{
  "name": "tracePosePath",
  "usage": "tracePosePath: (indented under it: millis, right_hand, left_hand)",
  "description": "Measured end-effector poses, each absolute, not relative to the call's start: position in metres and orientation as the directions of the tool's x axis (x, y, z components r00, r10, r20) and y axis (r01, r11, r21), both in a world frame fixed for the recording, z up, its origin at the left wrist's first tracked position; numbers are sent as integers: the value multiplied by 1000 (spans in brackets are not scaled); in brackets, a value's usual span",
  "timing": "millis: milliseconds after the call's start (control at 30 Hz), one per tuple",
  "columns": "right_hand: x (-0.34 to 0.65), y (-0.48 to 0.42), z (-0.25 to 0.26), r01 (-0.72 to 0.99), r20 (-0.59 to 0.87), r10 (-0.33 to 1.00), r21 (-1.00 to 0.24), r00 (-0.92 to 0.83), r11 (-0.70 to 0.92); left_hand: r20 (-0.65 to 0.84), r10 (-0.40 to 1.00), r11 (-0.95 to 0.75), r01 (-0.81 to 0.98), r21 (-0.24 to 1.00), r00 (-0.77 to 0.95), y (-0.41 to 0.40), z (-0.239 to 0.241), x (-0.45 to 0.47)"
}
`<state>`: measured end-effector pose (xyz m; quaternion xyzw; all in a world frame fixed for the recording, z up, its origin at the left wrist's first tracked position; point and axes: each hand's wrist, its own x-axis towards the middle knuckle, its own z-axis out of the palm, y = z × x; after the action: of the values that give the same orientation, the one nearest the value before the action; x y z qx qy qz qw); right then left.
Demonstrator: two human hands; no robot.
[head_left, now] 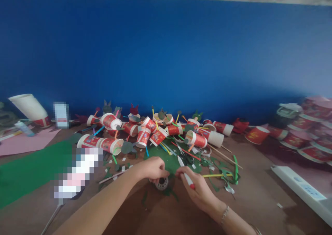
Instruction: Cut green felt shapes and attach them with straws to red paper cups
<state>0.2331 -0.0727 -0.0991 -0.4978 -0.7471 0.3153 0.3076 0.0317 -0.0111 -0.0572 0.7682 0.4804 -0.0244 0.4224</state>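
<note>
My left hand (155, 169) is closed, its fingers curled at the upper edge of a roll of tape (163, 184) with a patterned core. Part of the roll is hidden behind the fingers. To its right, my right hand (194, 183) is closed around a white marker pen (181, 161) with a red end. The pen slants across the fingers, white tip pointing away from me. Its thumb and forefinger are pinched together near the left hand; anything small between them cannot be made out. Under and beyond both hands lies green paper (171, 159) with cut scraps.
Red and white paper cups (158, 136) with coloured straws and paper animal heads lie in a heap behind. Scissors (187, 156) rest among the scraps. A white power strip (298, 183) and stacked cup figures (298, 138) are at right. Green sheet (33, 169) lies left.
</note>
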Motion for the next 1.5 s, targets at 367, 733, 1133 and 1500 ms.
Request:
tracePosePath:
  millis: [367, 733, 1133, 1500]
  right_hand:
    - [217, -60, -94, 846, 3, 907, -361, -421, 393]
    - [205, -65, -99, 889, 50, 915, -223, -399, 400]
    - [208, -63, -99, 857, 71, 937, -386, -342, 342]
    - [181, -31, -102, -97, -101, 994, -991, 39, -96]
  left_hand:
    - [-5, 917, -270, 631, 727, 399, -36, -82, 6]
    - [118, 916, -345, 603, 719, 384, -35, -95, -19]
    - [243, 886, -447, 594, 669, 394, -43, -114, -31]
    - [237, 897, -424, 575, 699, 373, -38, -114, -30]
